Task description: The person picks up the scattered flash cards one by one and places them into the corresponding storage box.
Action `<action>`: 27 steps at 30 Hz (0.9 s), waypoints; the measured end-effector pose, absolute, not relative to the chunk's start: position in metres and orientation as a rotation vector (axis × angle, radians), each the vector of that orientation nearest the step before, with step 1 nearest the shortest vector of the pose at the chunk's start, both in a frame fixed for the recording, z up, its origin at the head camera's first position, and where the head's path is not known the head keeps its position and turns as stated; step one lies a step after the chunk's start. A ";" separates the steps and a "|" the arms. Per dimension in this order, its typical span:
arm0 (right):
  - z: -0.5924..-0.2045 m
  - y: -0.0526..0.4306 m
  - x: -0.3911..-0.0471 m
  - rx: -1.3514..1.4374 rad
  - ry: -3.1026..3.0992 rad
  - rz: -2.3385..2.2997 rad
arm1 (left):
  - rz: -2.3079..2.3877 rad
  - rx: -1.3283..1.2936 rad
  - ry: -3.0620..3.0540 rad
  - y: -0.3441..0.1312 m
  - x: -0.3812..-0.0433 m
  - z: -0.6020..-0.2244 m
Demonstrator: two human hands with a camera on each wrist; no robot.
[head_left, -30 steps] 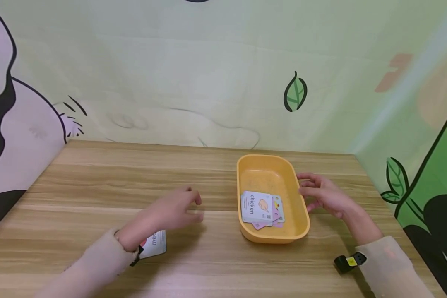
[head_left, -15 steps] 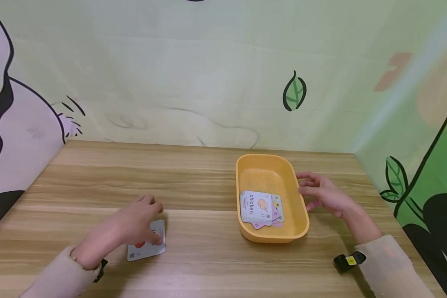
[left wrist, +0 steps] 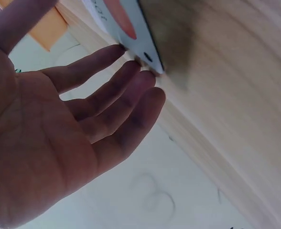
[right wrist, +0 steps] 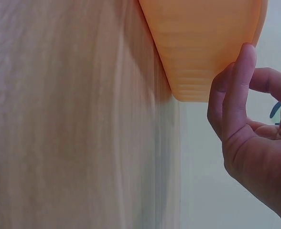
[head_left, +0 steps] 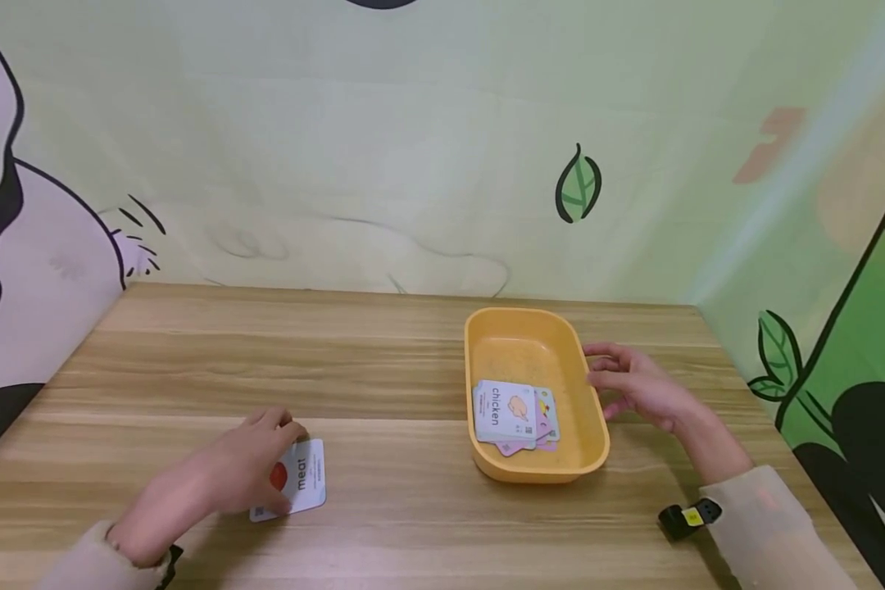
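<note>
A white card (head_left: 310, 475) printed "meat" with a red picture lies on the table at the left. My left hand (head_left: 239, 467) is over its left part, with the thumb near the front edge and the fingers by the back edge. In the left wrist view, relaxed fingertips (left wrist: 139, 67) meet the edge of the card (left wrist: 131, 28). My right hand (head_left: 642, 385) rests its fingers against the right rim of a yellow plastic basket (head_left: 601, 426). Inside the basket lie several cards, a "chicken" card (head_left: 503, 411) on top. The right wrist view shows fingers (right wrist: 238, 90) touching the basket's outer wall (right wrist: 193, 52).
The wooden table (head_left: 383, 369) meets a printed wall cloth (head_left: 302, 147) at its back edge. A black wrist strap device (head_left: 686, 520) hangs beside my right sleeve.
My left hand has moved left and toward me, from beyond the card to above its left part; "meat" now shows. My right hand stays at the basket.
</note>
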State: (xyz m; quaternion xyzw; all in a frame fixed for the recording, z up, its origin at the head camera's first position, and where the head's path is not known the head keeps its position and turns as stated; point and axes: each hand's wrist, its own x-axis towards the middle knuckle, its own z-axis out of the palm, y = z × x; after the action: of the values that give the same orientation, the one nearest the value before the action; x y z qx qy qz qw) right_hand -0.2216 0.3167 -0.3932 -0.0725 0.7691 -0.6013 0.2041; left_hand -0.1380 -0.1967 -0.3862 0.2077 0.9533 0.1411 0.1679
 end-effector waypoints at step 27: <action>-0.391 0.315 -0.221 -0.192 2.142 -1.683 | 0.530 0.603 2.736 -0.198 -0.147 -0.391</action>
State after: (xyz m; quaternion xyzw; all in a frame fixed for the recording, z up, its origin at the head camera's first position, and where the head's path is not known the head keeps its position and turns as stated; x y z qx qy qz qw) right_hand -0.2207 0.3155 -0.3914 -0.0687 0.7680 -0.6033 0.2038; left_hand -0.1467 -0.1979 -0.3910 0.2092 0.9494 0.1840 0.1448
